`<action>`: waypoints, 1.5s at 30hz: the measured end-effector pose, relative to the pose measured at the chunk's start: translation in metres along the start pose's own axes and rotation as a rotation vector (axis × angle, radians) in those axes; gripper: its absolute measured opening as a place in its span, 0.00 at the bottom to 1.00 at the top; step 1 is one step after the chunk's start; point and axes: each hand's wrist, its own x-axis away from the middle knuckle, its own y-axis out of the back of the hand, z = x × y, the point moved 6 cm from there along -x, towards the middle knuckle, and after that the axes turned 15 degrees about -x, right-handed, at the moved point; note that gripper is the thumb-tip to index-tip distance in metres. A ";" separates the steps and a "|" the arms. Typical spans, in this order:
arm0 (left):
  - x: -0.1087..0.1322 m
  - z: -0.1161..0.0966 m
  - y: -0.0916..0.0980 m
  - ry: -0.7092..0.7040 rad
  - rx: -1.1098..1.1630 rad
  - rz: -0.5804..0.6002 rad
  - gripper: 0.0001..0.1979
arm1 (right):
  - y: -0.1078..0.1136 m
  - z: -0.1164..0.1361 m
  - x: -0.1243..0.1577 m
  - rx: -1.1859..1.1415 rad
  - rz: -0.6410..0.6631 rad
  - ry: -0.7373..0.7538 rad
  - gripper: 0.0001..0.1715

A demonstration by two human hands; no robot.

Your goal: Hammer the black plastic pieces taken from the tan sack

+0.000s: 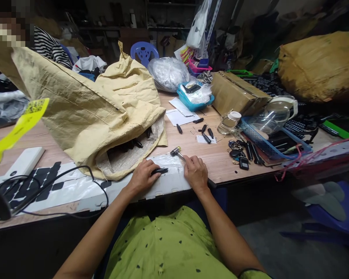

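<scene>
My left hand [143, 176] holds a small black stick-shaped part [160, 170] flat on a white plastic-wrapped board [165, 182] at the table's near edge. My right hand [195, 171] grips the handle of a small hammer [176, 152], whose yellow and black head rests just beyond the board. A large tan woven sack [84, 112] lies open to the left, with several black parts [133, 144] showing in its mouth.
More black parts [206, 133] and white papers [182, 112] lie on the wooden table [221, 162]. A blue tray [275, 149], glass jar [229, 122], cardboard box [235, 93] and blue tub [194, 99] sit right. A white keyboard frame [75, 188] and black cable [84, 170] lie left. A person in stripes [50, 48] sits behind.
</scene>
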 end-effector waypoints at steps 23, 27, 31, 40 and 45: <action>-0.002 0.011 -0.018 0.237 0.258 -0.003 0.05 | 0.039 0.059 0.030 -0.789 0.105 0.175 0.23; -0.001 0.011 -0.018 0.252 0.275 -0.008 0.03 | 0.031 0.059 0.035 -0.683 0.096 0.192 0.24; -0.001 0.011 -0.016 0.256 0.284 -0.030 0.06 | 0.035 0.054 0.033 -0.674 0.052 0.172 0.23; -0.001 0.011 -0.015 0.233 0.254 -0.058 0.06 | 0.034 0.043 0.037 -0.646 0.058 0.150 0.21; 0.001 0.009 -0.016 0.219 0.205 -0.081 0.06 | 0.031 0.020 0.021 -0.472 -0.005 0.069 0.20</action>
